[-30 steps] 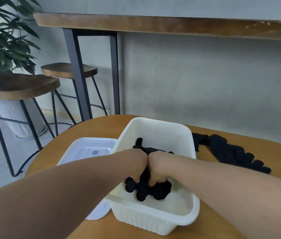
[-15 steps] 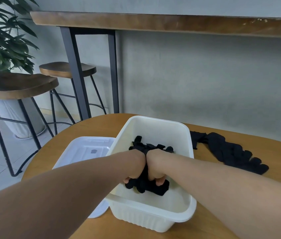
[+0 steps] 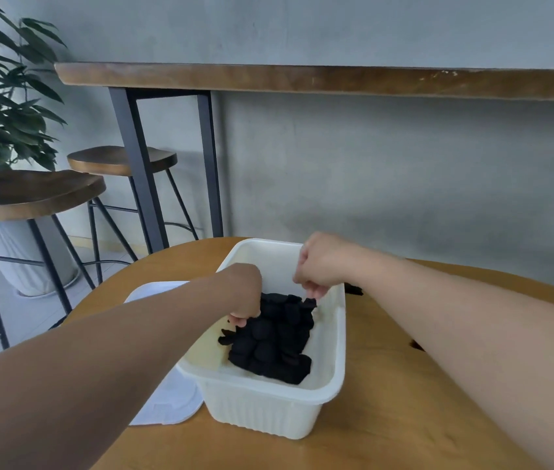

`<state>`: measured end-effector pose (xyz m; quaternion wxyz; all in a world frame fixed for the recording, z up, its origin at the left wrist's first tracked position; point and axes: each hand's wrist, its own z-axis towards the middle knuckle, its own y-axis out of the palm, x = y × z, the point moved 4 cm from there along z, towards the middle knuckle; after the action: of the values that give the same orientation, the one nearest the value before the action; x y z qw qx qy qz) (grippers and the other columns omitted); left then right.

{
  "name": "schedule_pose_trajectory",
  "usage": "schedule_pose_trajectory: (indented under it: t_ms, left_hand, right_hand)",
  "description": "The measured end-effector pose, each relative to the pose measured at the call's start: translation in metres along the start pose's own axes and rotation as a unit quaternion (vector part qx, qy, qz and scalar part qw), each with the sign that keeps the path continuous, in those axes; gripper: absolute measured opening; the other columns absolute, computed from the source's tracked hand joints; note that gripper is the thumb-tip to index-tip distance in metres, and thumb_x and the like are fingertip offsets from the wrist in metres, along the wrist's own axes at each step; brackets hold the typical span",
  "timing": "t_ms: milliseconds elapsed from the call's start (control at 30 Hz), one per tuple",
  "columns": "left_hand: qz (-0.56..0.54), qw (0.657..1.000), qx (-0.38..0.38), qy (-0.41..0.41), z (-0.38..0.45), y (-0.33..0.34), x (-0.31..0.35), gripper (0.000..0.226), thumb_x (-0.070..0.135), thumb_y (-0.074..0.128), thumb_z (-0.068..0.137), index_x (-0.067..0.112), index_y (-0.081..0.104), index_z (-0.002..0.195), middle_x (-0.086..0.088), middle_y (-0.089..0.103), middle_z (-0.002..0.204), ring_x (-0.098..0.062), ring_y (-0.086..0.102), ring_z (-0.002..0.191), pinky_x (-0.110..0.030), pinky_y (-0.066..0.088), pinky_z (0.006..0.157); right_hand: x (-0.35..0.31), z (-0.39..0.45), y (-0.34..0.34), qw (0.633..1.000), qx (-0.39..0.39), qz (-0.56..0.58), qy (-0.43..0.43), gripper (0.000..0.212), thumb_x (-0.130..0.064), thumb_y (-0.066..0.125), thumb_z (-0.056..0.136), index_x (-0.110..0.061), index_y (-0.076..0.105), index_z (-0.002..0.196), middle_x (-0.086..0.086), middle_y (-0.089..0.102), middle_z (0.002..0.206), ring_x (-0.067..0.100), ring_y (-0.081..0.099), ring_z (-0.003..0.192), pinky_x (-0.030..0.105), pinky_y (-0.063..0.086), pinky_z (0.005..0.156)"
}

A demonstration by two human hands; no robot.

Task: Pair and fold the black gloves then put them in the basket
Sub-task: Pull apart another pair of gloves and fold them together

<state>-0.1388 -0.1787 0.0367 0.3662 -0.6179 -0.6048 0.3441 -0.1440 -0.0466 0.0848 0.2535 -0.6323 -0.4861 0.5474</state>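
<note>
Step in hand: a folded bundle of black gloves [image 3: 270,344] was being set down inside the white basket [image 3: 262,407], which stood on the round wooden surface [image 3: 387,418]
Left hand [image 3: 243,295]: its fingers were curled over the far left edge of the bundle, and the cloth appeared to be pinched there
Right hand [image 3: 316,266]: it was raised over the far rim of the basket, with a corner of the black cloth pinched between fingertips and thumb
Gloves: most of the bundle lay on the basket floor, toward the middle; only the far edge was lifted by the two hands
Other gloves: a small dark scrap [image 3: 353,289] was seen on the surface just beyond the basket's right wall; the rest was hidden by the right forearm, so more pairing is judged to remain
Beside the basket: a white lid [image 3: 167,401] lay flat, touching the basket's left side
Risk, unfolding: the fold could be pulled open if the pinched corner were lifted further or dragged on release
Risk, snagging: cloth could cling to the fingers and be drawn over the rim
Risk, tipping: the light basket could be shifted if its wall were caught by a wrist
</note>
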Motion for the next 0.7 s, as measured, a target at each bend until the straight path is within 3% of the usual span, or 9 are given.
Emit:
schedule_pose_trajectory:
  t_ms: [67,133,200,333,467,567,633,700]
  left_hand:
    - [-0.038,0.997,0.066,0.008,-0.006,-0.015,0.003,0.010,0.022,0.056,0.094,0.014,0.061,0.092,0.005,0.057,0.067,-0.007,0.054,0.056,-0.016,0.040,0.047]
    - [-0.024,0.986,0.161,0.036,-0.019,-0.033,0.014,0.018,0.025,0.053,0.095,0.009,0.062,0.100,0.002,0.057,0.081,-0.013,0.055,0.071,-0.018,0.040,0.051]
    - [-0.089,0.965,0.240,0.065,-0.031,-0.047,0.028,0.019,0.026,0.052,0.093,0.009,0.058,0.095,-0.002,0.058,0.089,-0.018,0.052,0.077,-0.024,0.041,0.060]
    - [-0.253,0.904,0.321,0.125,-0.051,-0.071,0.085,0.024,0.017,0.055,0.085,0.019,0.041,0.066,0.004,0.045,0.064,-0.013,0.040,0.054,-0.024,0.028,0.047]
    - [-0.282,0.887,0.304,0.202,-0.055,-0.066,0.166,0.022,0.016,0.057,0.085,0.018,0.043,0.068,0.005,0.046,0.066,-0.015,0.044,0.058,-0.025,0.030,0.048]
    - [-0.264,0.910,0.237,0.216,-0.035,-0.038,0.220,0.017,0.017,0.057,0.087,0.019,0.047,0.073,0.001,0.053,0.075,-0.018,0.051,0.069,-0.026,0.039,0.054]
    - [-0.233,0.932,0.176,0.214,-0.016,-0.011,0.246,0.006,0.020,0.058,0.089,0.015,0.056,0.087,-0.003,0.061,0.088,-0.020,0.059,0.078,-0.030,0.049,0.065]
    - [-0.193,0.952,0.128,0.200,0.006,0.022,0.260,0.016,0.023,0.058,0.091,0.010,0.059,0.101,-0.007,0.066,0.101,-0.024,0.064,0.089,-0.035,0.052,0.075]
  right_hand:
    - [0.005,-0.009,-0.015,0.999,0.036,0.025,0.000,0.016,-0.010,0.056,0.093,-0.002,0.069,0.092,0.013,0.077,0.088,0.024,0.073,0.076,0.029,0.060,0.080]
    - [0.014,-0.019,-0.030,0.995,0.086,0.058,-0.003,0.014,-0.012,0.057,0.092,-0.003,0.068,0.094,0.011,0.076,0.080,0.021,0.071,0.064,0.022,0.057,0.061]
    - [0.026,-0.030,-0.044,0.987,0.136,0.086,-0.005,0.010,-0.018,0.060,0.091,-0.009,0.064,0.089,0.007,0.074,0.072,0.016,0.064,0.052,0.020,0.050,0.053]
    - [0.072,-0.059,-0.078,0.956,0.263,0.133,-0.004,0.023,-0.035,0.064,0.090,-0.015,0.065,0.078,0.000,0.070,0.069,0.013,0.058,0.052,0.024,0.044,0.053]
    - [0.135,-0.084,-0.095,0.933,0.311,0.181,0.022,0.025,-0.037,0.064,0.092,-0.016,0.065,0.078,-0.003,0.070,0.071,0.009,0.060,0.054,0.025,0.048,0.057]
    - [0.189,-0.093,-0.090,0.928,0.310,0.198,0.064,0.023,-0.033,0.063,0.092,-0.015,0.066,0.079,-0.002,0.069,0.070,0.002,0.058,0.045,0.023,0.050,0.051]
    - [0.223,-0.093,-0.074,0.931,0.289,0.200,0.097,0.021,-0.029,0.063,0.092,-0.014,0.066,0.078,-0.002,0.066,0.063,0.001,0.054,0.039,0.018,0.045,0.044]
    - [0.250,-0.091,-0.051,0.943,0.250,0.185,0.118,0.017,-0.027,0.064,0.091,-0.014,0.068,0.081,-0.004,0.064,0.064,0.002,0.057,0.046,0.012,0.040,0.040]
